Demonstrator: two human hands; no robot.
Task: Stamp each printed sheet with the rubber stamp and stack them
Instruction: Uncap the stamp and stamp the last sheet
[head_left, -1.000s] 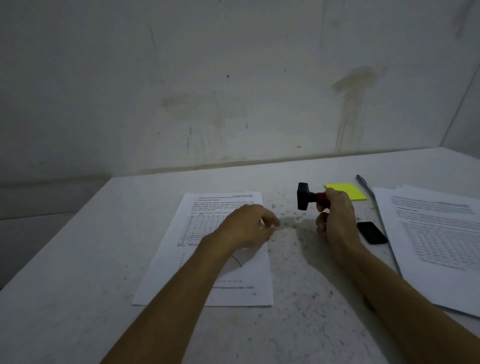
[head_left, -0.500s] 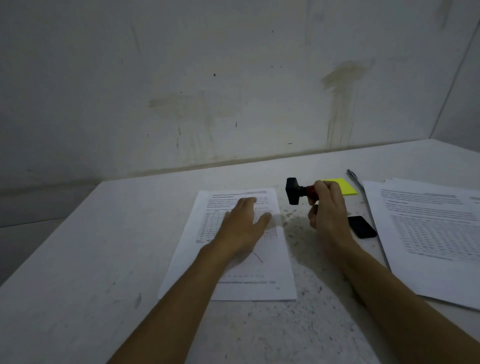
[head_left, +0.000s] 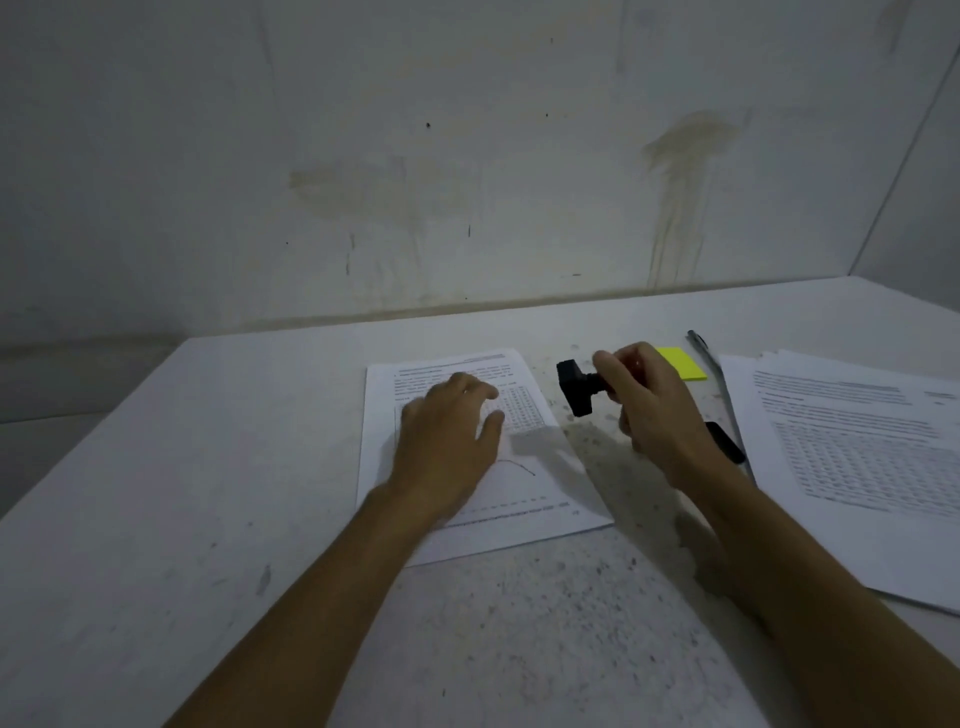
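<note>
A single printed sheet (head_left: 524, 499) with text, a table and a small curve lies on the white table (head_left: 156, 493) in front of me. My left hand (head_left: 449, 441) rests flat on its upper middle, fingers spread. My right hand (head_left: 652, 410) holds the rubber stamp (head_left: 575, 387) in the air just right of the sheet's top right corner. The stamp has a black block head and a red handle, and it lies sideways with the head pointing left. A stack of printed sheets (head_left: 857, 457) sits at the right.
A yellow sticky-note pad (head_left: 683, 364) and a pen (head_left: 709, 358) lie behind my right hand. A small black flat object (head_left: 727, 441) sits between my right wrist and the stack. A stained wall rises behind the table, with a corner at the far right.
My left hand went from loosely curled at the sheet's right edge to flat on its upper part. The sheet has turned slightly. The stamp stays held sideways beside it.
</note>
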